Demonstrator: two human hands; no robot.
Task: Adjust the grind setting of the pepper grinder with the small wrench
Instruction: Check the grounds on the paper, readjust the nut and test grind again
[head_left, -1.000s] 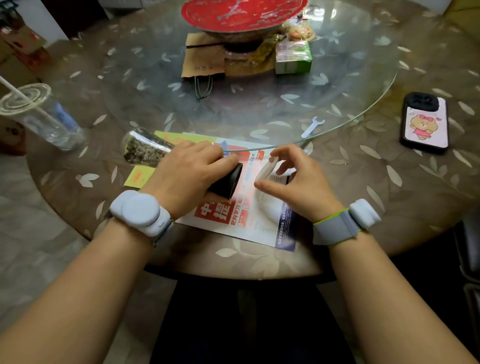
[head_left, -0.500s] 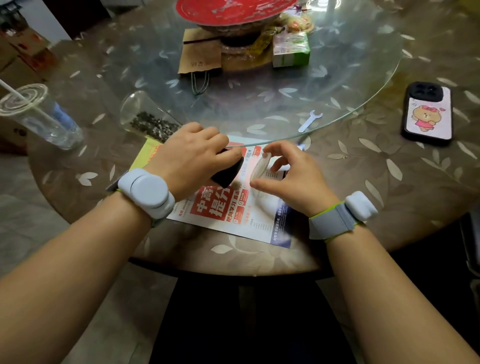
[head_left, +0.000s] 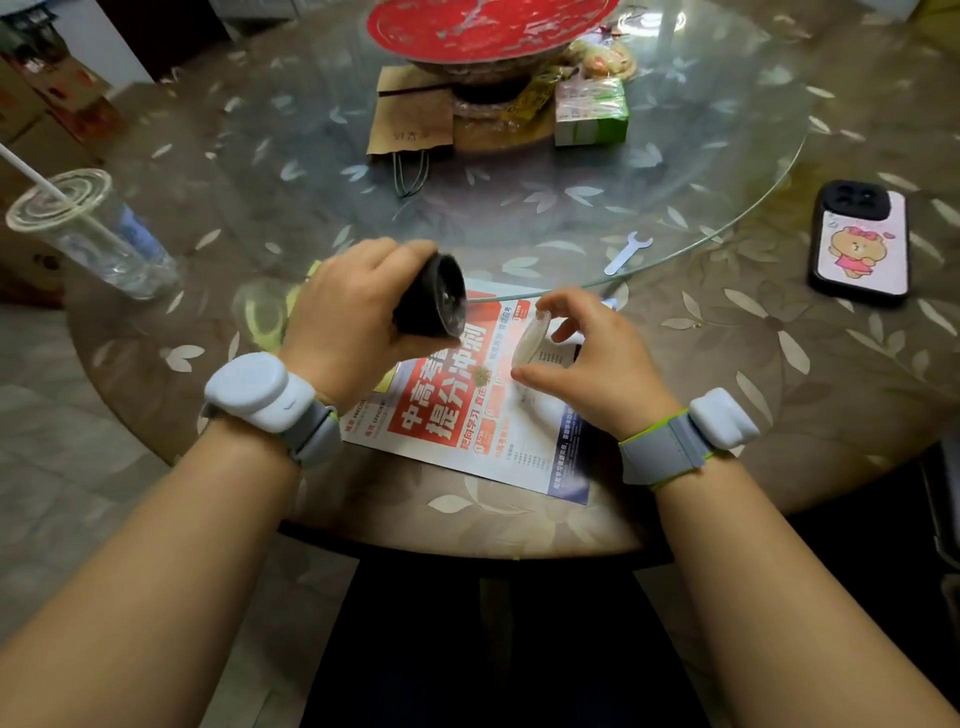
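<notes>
Moved: since half a second ago the left hand (head_left: 345, 325) has lifted the pepper grinder (head_left: 434, 297) and turned its black end up toward the camera; the glass part is now hidden behind the hand.
Left grip: fingers wrapped tight round the grinder's black end.
Right grip: the right hand (head_left: 597, 358) pinches a clear cap (head_left: 530, 340) between thumb and fingers, just beside the grinder.
Under the hands: a paper flyer (head_left: 467, 421) with a few ground bits on it.
Small wrench (head_left: 627, 252): lying on the glass turntable (head_left: 727, 156), well apart from both hands.
Done: cap looks off, grinding end showing.
Left: put the cap down, pick up the wrench, turn the setting.
Nearby: phone (head_left: 860, 244), plastic cup (head_left: 88, 234).
</notes>
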